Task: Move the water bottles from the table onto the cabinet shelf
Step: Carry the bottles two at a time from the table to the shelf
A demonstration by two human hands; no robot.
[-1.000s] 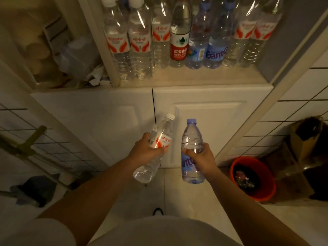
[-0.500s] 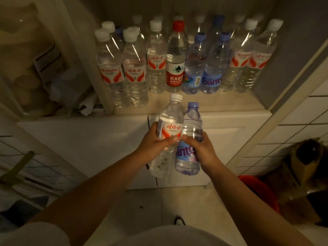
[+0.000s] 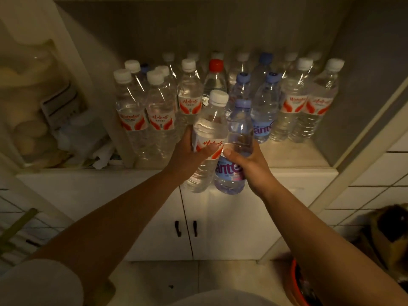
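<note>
Both bottles have risen to the shelf front, left hand wrapped round the white-capped bottle, right hand round the blue-capped bottle; seemingly full, heavy, slick-walled, they are best gripped mid-body at the label.

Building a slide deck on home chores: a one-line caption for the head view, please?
Each hand carries a bottle, white-capped bottle left, blue-capped bottle right, toward the crowded shelf.

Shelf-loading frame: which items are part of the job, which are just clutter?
Part of the job:
- white-capped bottle in left hand
- blue-capped bottle in right hand
- cabinet shelf
- bottles already shelved

Just lying about:
- red bucket
- crumpled paper in the left compartment
- cabinet doors
</note>
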